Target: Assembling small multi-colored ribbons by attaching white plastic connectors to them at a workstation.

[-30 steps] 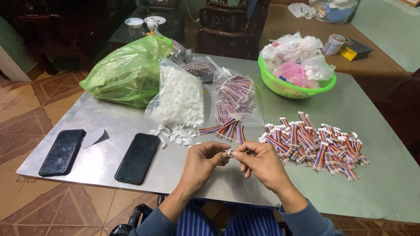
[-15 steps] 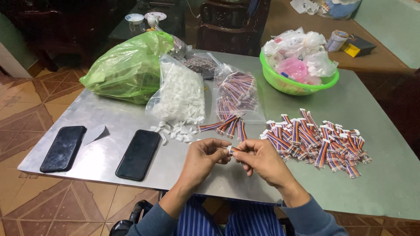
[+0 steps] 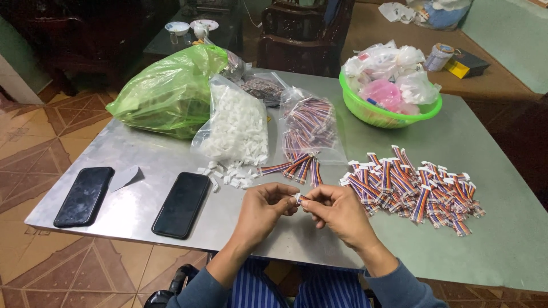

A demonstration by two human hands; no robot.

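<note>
White connector (image 3: 297, 198) pinched between left hand (image 3: 264, 210) and right hand (image 3: 337, 214), near metal table (image 3: 137, 154) edge

two phones (image 3: 181, 204) lie left of the hands (image 3: 302, 210), a cable pile (image 3: 412, 188) right, bags (image 3: 237, 122) and basin (image 3: 388, 111) behind.

Both hands are up in the lower middle of the frame, fingertips meeting. The left hand (image 3: 264, 208) comes in from the lower left, knuckles curled, thumb and index pinched tight. The right hand (image 3: 338, 212) comes in from the lower right, back of the hand facing up, fingers pinched too and pointing left. Both forearms angle inward from blue-grey sleeves at the bottom edge, wrists bare.
</note>
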